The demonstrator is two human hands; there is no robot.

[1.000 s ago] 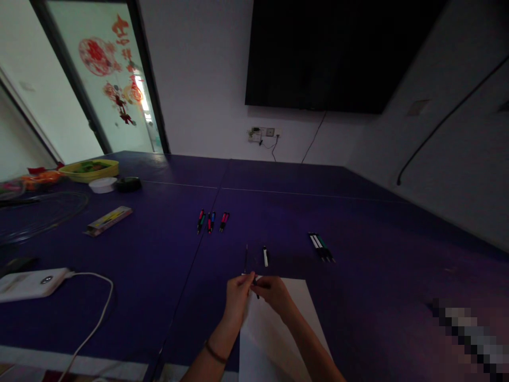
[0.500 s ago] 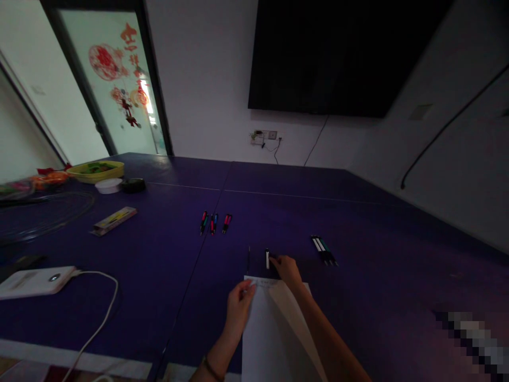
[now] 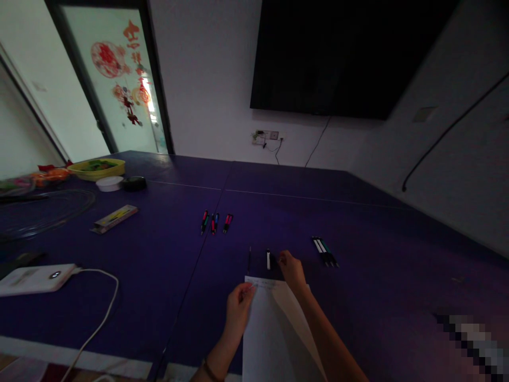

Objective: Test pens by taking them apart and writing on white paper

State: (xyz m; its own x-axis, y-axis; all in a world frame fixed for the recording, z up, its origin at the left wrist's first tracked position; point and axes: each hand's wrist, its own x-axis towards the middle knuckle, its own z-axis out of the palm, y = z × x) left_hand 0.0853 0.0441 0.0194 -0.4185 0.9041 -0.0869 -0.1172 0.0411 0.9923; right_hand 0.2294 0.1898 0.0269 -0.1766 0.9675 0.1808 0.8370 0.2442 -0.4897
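Note:
My left hand [image 3: 239, 301] is closed in a pinch at the upper left corner of a white sheet of paper [image 3: 264, 329]. What its fingertips hold, if anything, is too small to make out. Over the paper's top edge, my right hand [image 3: 291, 269] has its fingers pinched together; their contents are hidden. Just left of that hand lies a short black and white pen barrel [image 3: 268, 260]. A thin dark pen refill [image 3: 249, 259] lies farther left, above the paper. To the right, several pens [image 3: 324, 251] with white and green barrels lie side by side.
Several coloured pens [image 3: 214, 223] lie in small groups farther back. On the left are a long box [image 3: 116, 218], a white power bank [image 3: 37, 278] with its cable, a yellow basket [image 3: 98, 170] and a black round object [image 3: 134, 184]. A wall screen [image 3: 338, 58] hangs beyond the purple table.
My right hand has moved slightly right, away from the black and white pen barrel, which stays on the table. My left hand has kept its pinch at the paper's corner.

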